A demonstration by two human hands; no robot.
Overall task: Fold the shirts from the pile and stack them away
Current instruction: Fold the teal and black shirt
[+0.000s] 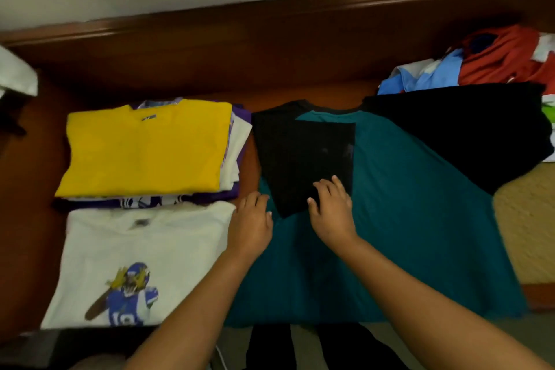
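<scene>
On table (186, 75), folded-shirt stack (144, 147)

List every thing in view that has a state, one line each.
Teal shirt: spread flat, left black sleeve folded in, right sleeve still out.
Yellow shirt: folded, on top of a stack.
White shirt: folded, print up.
Pile: unfolded, heaped.
Left hand: open, resting at the shirt's left edge.
Right hand: open, pressing the folded sleeve.

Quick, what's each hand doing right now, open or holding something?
Left hand: open, fingers resting at the left edge of the teal shirt.
Right hand: open, fingers pressing flat on the folded-in black sleeve.
</scene>
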